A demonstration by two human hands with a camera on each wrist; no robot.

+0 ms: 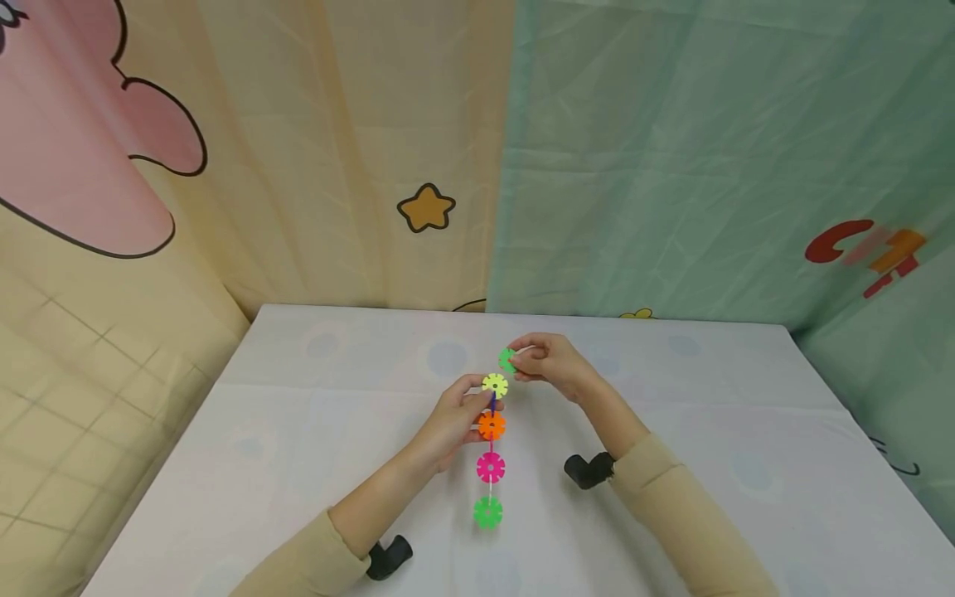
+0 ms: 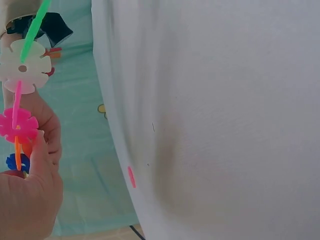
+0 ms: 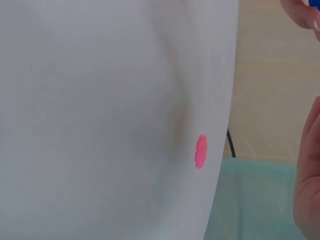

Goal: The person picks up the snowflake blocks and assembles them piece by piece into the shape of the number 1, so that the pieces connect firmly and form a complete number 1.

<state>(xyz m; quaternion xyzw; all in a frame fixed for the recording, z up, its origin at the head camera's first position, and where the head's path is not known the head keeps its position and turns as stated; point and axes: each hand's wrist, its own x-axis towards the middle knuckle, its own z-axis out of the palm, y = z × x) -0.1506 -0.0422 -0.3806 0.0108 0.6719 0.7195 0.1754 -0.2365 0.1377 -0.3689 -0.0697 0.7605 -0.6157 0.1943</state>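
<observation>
My left hand (image 1: 455, 414) pinches a chain of slotted, flower-shaped plastic discs near its upper end. A yellow disc (image 1: 495, 385) tops the chain, with an edge-on blue disc just under it. Below come an orange disc (image 1: 492, 425), a pink disc (image 1: 491, 467) and a green disc (image 1: 488, 512), joined by edge-on discs; one of these is the white disc (image 2: 25, 67) in the left wrist view. Between thumb and fingers, my right hand (image 1: 552, 362) holds a separate green disc (image 1: 507, 360), just above the yellow one. Only part of the right hand shows in its own wrist view.
A white cloth covers the table (image 1: 298, 414). On it lies a loose pink disc (image 3: 200, 151), near an edge in both wrist views. Black wrist mounts (image 1: 589, 470) stick out at the beige sleeves. Printed curtains (image 1: 634, 166) hang behind the table.
</observation>
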